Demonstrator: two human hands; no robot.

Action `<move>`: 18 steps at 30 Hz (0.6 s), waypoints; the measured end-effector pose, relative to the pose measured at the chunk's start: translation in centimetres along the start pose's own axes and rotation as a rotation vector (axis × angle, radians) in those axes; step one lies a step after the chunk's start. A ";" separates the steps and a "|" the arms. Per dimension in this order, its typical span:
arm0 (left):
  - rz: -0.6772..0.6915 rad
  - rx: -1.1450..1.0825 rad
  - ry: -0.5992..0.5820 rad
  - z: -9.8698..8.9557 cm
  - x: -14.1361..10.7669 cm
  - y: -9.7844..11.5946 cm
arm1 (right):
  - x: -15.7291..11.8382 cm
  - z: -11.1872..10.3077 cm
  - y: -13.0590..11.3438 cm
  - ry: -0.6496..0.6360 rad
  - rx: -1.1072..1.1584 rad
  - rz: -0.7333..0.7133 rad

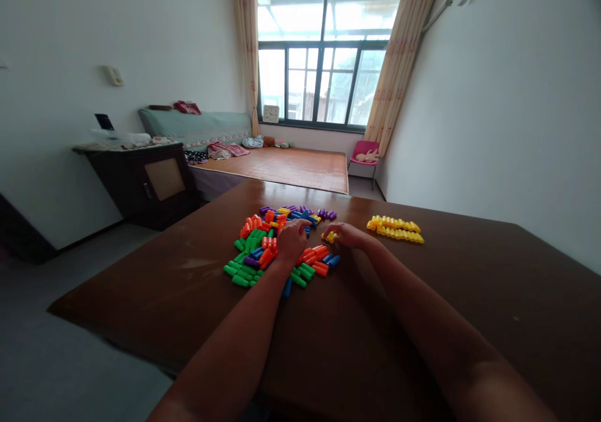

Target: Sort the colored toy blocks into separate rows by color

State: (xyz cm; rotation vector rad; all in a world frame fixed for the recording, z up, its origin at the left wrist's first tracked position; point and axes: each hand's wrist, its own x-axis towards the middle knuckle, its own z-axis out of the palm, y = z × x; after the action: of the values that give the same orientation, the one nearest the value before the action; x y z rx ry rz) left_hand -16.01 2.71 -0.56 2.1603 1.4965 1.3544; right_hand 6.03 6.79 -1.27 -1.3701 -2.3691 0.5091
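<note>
A heap of small plastic pieces in green, orange, blue, purple and yellow lies on the brown table (188, 290). My left hand (292, 240) is over the middle of the heap, with a finger stretched out towards the blue pieces (304, 216); its other fingers are partly hidden. At the heap's right edge, my right hand (350, 234) is closed with its fingertips on small yellow plastic pieces (330, 237). Green pieces (241, 277) lie left of my left wrist. Orange pieces (320, 260) are between my two arms.
Two rows of yellow pieces (395, 228) lie lined up on the right of the table. Beyond the table are a bed (300, 166), a dark cabinet (159, 178) and a pink chair (365, 151). A window (323, 84) is at the back.
</note>
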 end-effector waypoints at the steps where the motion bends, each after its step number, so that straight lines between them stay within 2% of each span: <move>1: 0.000 0.004 -0.004 0.1 0.0 0.0 | -0.4 0.2 0.2 0.067 0.021 0.067; 4: 0.008 0.023 -0.022 0.0 -0.1 0.2 | -1.3 1.4 0.2 0.257 -0.021 0.168; 7: 0.022 0.031 -0.038 -0.2 -0.1 0.4 | -2.0 2.0 0.3 0.314 -0.070 0.124; 9: 0.029 0.031 -0.044 -0.3 -0.2 0.4 | -2.9 1.0 1.3 0.364 -0.033 0.146; 14: 0.035 0.044 -0.067 -0.2 -0.1 0.3 | -7.2 -4.1 7.6 0.698 -0.009 0.355; 16: 0.049 0.051 -0.082 0.0 -0.1 0.3 | -9.1 -5.4 10.2 0.756 -0.067 0.457; 18: 0.077 0.052 -0.092 0.1 -0.2 0.3 | -10.3 -5.7 12.0 0.745 -0.138 0.529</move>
State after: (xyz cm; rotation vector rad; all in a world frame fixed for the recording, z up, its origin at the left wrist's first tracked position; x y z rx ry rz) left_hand -15.77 2.42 -0.51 2.3013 1.4441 1.2340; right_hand 22.56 4.08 -3.25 -1.8462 -1.4640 -0.0594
